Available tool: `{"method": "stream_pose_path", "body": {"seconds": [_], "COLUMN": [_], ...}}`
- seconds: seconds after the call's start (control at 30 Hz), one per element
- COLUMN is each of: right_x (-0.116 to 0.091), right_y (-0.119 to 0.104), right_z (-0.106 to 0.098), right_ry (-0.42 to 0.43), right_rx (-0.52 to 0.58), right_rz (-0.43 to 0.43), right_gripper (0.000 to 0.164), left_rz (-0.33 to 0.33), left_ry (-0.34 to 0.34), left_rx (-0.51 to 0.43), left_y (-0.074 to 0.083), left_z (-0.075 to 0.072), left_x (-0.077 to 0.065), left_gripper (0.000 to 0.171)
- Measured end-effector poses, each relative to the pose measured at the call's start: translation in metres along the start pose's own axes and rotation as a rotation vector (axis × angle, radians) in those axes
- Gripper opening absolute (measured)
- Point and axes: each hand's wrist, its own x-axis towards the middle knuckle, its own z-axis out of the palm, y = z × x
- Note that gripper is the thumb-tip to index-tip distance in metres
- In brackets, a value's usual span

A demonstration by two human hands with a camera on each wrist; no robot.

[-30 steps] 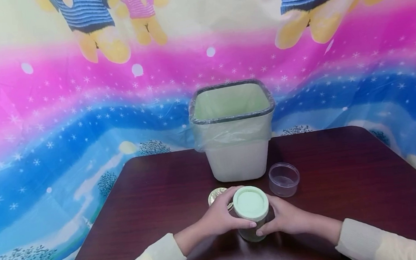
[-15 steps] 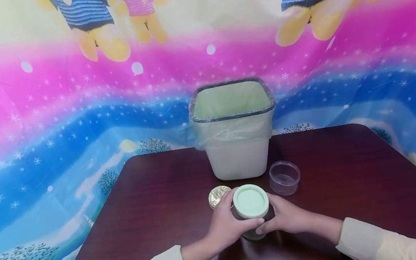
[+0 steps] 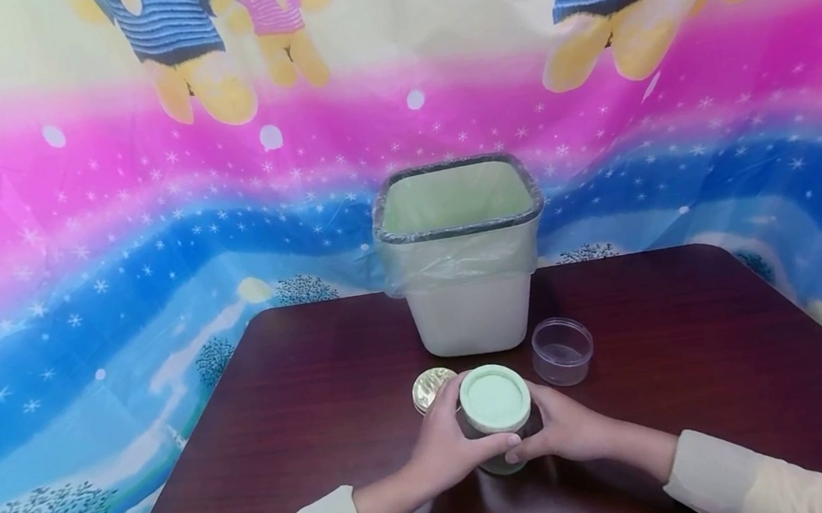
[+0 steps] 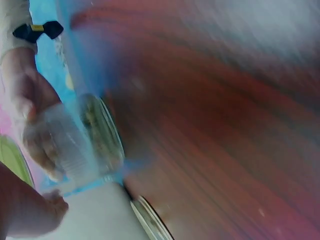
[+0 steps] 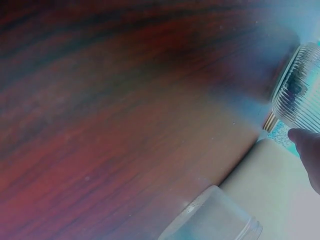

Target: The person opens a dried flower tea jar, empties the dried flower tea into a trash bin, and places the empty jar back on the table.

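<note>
In the head view a clear jar with a pale green lid (image 3: 495,399) stands upright near the front of the table. My left hand (image 3: 446,450) grips its left side and my right hand (image 3: 570,423) grips its right side, with the thumbs meeting at the front. Most of the other fingers are hidden behind the jar. The left wrist view shows the see-through jar wall (image 4: 70,145) and some brownish contents low inside. In the right wrist view the jar (image 5: 300,90) has fine ribs, and one fingertip (image 5: 299,136) of my right hand touches it.
A white bin (image 3: 472,317) with a clear liner and a dark rim stands behind the jar. A round gold-coloured lid-like piece (image 3: 429,387) lies behind my left hand. To the right sits an uncovered clear round tub (image 3: 563,351). A patterned cloth (image 3: 158,256) hangs behind the dark wooden table (image 3: 304,382).
My left hand has turned round the jar, its wrist dropping slightly and its thumb sliding right to the other thumb. More of the gold-coloured piece shows. My right hand stays nearly still.
</note>
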Motion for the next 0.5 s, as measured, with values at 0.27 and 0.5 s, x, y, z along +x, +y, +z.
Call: {"method": "stream_pose_path", "body": {"seconds": [0.27,0.5], "right_x": [-0.001,0.0], "right_y": [0.0,-0.001], "right_z": [-0.001,-0.001], "right_ry": [-0.008,-0.024], "right_rx": [0.022,0.023], "right_rz": [0.018,-0.001], "right_gripper": [0.076,0.076], "left_rz": [0.059,0.088], "left_ry": [-0.19,-0.358], "left_rx": [-0.106,-0.135], "left_y": [-0.013,-0.019], "left_z": [-0.016,-0.028], "left_x": [0.015,0.033], "left_gripper": [0.074,0.077]}}
